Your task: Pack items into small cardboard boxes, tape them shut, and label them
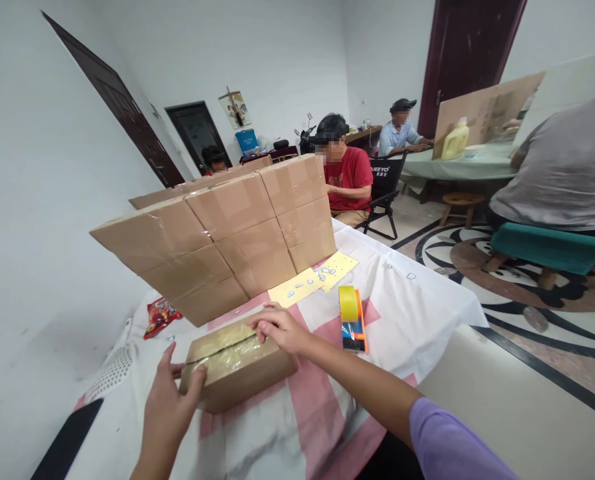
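Box [250, 383], brown cardboard, glossy tape [227, 352]: left hand [170, 403], right hand [280, 328] pressing, grips released

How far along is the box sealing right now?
Done: a wall of taped boxes stands stacked at the back. In hand: the left hand steadies a box while the right hand presses its tape seam; the tape dispenser lies aside. Left: probably moving it onto the stack.

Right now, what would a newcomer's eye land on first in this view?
First the wall of stacked cardboard boxes at the far side of the table. Just in front lies a small taped box: the left hand braces its near end, the right hand presses its top. A tape dispenser with a yellow roll stands to its right.
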The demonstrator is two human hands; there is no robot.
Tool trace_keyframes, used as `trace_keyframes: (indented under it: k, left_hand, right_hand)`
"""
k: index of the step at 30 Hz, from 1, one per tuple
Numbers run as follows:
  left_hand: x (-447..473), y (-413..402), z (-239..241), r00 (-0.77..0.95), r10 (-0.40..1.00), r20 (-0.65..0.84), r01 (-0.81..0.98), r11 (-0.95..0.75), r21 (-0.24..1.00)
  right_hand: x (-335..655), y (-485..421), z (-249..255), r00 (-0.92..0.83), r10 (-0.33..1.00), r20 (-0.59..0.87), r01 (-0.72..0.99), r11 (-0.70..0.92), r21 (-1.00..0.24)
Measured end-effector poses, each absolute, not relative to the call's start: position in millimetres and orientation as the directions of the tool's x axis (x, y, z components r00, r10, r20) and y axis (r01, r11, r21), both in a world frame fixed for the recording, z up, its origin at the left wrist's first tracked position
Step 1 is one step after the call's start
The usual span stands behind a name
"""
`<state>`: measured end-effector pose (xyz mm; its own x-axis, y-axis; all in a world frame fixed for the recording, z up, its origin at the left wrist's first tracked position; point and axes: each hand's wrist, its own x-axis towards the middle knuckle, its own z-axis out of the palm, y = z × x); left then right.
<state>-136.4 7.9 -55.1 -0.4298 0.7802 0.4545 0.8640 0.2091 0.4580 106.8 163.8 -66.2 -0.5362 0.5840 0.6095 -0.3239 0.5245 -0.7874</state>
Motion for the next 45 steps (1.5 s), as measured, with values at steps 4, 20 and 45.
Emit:
trace_keyframes:
  k: [4, 20, 45]
  left_hand:
    - [-111.3, 13.9, -49.4, 0.047, 0.795, 0.605, 0.999, -0.050, -0.013]
    - [-67.5, 20.9, -52.9, 0.044, 0.894, 0.445, 0.997, -0.067, 0.037]
    - [119.3, -49.3, -86.1, -0.204, 0.943, 0.262, 0.389, -0.167, 0.906]
  right_hand:
    - [122.3, 151.7, -60.7, -0.509, 0.588, 0.628, -0.260, 0.591, -0.764]
    - [291.9, 183.7, -127.9, -0.059, 0.990, 0.127, 0.022, 0.129, -0.991]
    - [225.0, 75.6, -70.6, 0.055, 0.840, 0.540, -0.080, 0.543, -0.836]
